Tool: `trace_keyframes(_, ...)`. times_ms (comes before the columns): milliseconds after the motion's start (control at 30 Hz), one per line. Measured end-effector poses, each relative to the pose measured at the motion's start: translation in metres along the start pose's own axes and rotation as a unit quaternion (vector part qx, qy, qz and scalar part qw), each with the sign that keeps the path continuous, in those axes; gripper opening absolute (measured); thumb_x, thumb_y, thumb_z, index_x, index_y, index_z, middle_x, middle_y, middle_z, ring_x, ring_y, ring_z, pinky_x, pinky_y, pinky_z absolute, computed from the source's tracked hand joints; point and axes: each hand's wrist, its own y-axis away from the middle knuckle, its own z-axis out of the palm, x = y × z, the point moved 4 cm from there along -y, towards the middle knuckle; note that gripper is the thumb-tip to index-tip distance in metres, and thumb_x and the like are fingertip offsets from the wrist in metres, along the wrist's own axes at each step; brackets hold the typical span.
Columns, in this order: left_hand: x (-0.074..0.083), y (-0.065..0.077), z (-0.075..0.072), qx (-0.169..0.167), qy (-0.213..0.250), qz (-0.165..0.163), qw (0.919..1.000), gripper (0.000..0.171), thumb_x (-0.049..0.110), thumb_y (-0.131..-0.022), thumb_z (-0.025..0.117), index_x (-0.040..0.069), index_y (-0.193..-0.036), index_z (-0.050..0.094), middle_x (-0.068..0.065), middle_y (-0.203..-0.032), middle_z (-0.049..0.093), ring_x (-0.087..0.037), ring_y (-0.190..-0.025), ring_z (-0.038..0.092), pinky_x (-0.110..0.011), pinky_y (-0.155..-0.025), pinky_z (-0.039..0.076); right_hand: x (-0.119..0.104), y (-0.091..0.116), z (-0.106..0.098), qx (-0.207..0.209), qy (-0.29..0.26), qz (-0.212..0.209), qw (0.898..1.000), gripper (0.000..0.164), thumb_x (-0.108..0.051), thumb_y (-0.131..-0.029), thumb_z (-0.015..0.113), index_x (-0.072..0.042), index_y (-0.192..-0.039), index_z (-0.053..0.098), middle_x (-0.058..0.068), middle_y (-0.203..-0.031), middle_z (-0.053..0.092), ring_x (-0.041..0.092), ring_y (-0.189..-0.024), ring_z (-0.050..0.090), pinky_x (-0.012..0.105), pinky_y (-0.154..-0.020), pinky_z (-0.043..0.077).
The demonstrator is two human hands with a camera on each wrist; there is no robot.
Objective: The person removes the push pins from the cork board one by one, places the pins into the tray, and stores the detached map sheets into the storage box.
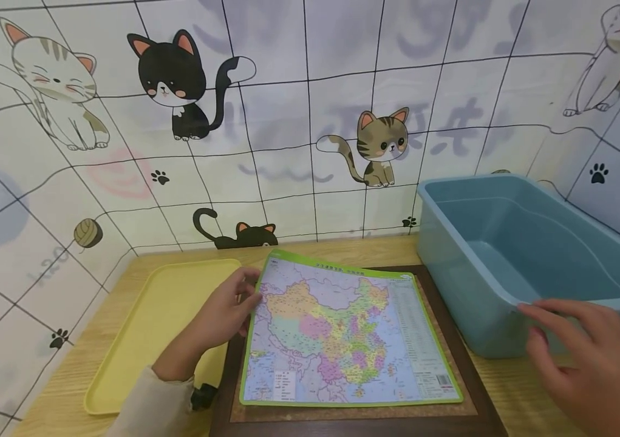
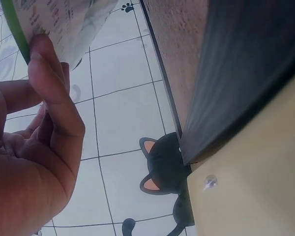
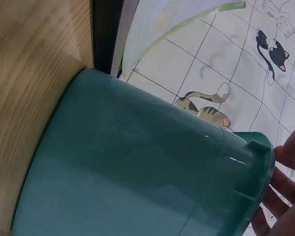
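Observation:
A laminated map sheet (image 1: pixel 331 340) with a green border lies tilted over a brown-framed cork board (image 1: pixel 353 427), its upper left part raised. My left hand (image 1: pixel 224 309) pinches the left edge of this map; in the left wrist view, thumb and fingers meet at the sheet's (image 2: pixel 73 29) green edge. At the right stands a blue-green plastic bin (image 1: pixel 463 291). Over its near corner my right hand (image 1: pixel 588 346) is held with relaxed fingers. The right wrist view has those fingertips (image 3: pixel 269 196) at the bin's rim; whether they press on it I cannot tell.
A yellow tray (image 1: pixel 151 328) lies to the left of the board, partly behind my left forearm. Everything stands on a light wooden table (image 1: pixel 64 388). A wall covering with cartoon cats (image 1: pixel 178 85) rises behind and at both sides.

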Motion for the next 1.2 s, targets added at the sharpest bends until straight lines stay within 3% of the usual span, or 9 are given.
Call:
trace_keyframes(100,0.000,0.000,-0.001,0.002,0.009,-0.006,0.9999,0.041,0.012,-0.103,0.056,0.008,-0.141,0.041,-0.017,-0.099,0.062,-0.022,-0.067,0.063,-0.035,-0.049,0.054,0.000,0.002,0.002,0.022,-0.005,0.007,1.000,0.052,-0.034,-0.100,0.043,0.006,-0.086,0.073,0.026,-0.088,0.065,0.043,-0.075,0.051,0.029,-0.090,0.037)
trace_keyframes(200,-0.001,0.000,-0.003,0.002,0.027,-0.008,0.9996,0.043,0.012,-0.104,0.054,0.008,-0.143,0.039,-0.019,-0.101,0.061,-0.024,-0.067,0.062,-0.035,-0.050,0.054,0.001,0.006,0.004,0.032,-0.017,0.017,0.999,0.052,-0.036,-0.099,0.044,0.007,-0.091,0.072,0.028,-0.091,0.063,0.045,-0.077,0.049,0.013,-0.102,0.026)
trace_keyframes(233,-0.001,-0.001,-0.004,0.001,0.035,-0.007,0.9994,0.043,0.012,-0.104,0.053,0.008,-0.144,0.038,-0.020,-0.102,0.060,-0.024,-0.069,0.062,-0.036,-0.050,0.054,0.001,0.007,0.005,0.033,-0.020,0.020,0.999,0.053,-0.036,-0.099,0.044,0.008,-0.093,0.071,0.029,-0.092,0.063,0.046,-0.078,0.049,0.012,-0.102,0.025)
trace_keyframes(333,-0.001,-0.001,-0.006,0.002,0.055,-0.005,0.9985,0.042,0.013,-0.105,0.051,0.008,-0.145,0.038,-0.022,-0.104,0.061,-0.026,-0.069,0.064,-0.038,-0.053,0.055,0.001,0.010,0.006,0.021,-0.020,0.023,0.999,0.055,-0.038,-0.100,0.043,0.010,-0.097,0.070,0.030,-0.095,0.061,0.047,-0.079,0.048,0.031,-0.093,0.036)
trace_keyframes(467,-0.001,-0.002,-0.008,0.011,0.073,-0.004,0.9973,0.042,0.017,-0.106,0.050,0.008,-0.146,0.037,-0.022,-0.107,0.062,-0.025,-0.073,0.066,-0.038,-0.056,0.056,0.000,0.011,0.007,0.025,-0.017,0.015,0.999,0.054,-0.036,-0.099,0.042,0.010,-0.096,0.070,0.030,-0.096,0.061,0.048,-0.078,0.048,0.052,-0.073,0.031)
trace_keyframes(733,-0.005,-0.002,-0.013,0.017,0.138,-0.026,0.9900,0.042,0.017,-0.107,0.046,0.014,-0.148,0.035,-0.016,-0.107,0.063,-0.025,-0.078,0.069,-0.030,-0.064,0.055,-0.002,0.010,0.007,0.043,-0.020,0.011,0.999,0.053,-0.034,-0.098,0.042,0.010,-0.094,0.071,0.031,-0.093,0.062,0.049,-0.076,0.049,0.053,-0.070,0.032)
trace_keyframes(1000,-0.004,-0.003,-0.017,0.042,0.157,-0.006,0.9867,0.043,0.019,-0.107,0.047,0.010,-0.147,0.035,-0.008,-0.100,0.062,-0.021,-0.077,0.071,-0.032,-0.068,0.058,-0.005,0.006,0.009,0.076,-0.027,0.006,0.997,0.051,-0.032,-0.097,0.043,0.010,-0.094,0.071,0.031,-0.088,0.063,0.046,-0.069,0.051,0.045,-0.069,0.032)
trace_keyframes(1200,-0.001,-0.001,-0.019,0.061,0.179,-0.010,0.9819,0.041,0.020,-0.108,0.045,0.013,-0.147,0.034,-0.004,-0.099,0.062,-0.019,-0.079,0.071,-0.034,-0.072,0.058,-0.010,0.007,0.011,0.111,-0.028,0.015,0.993,0.046,-0.027,-0.092,0.044,0.010,-0.092,0.071,0.033,-0.087,0.062,0.048,-0.072,0.050,0.047,-0.071,0.034)
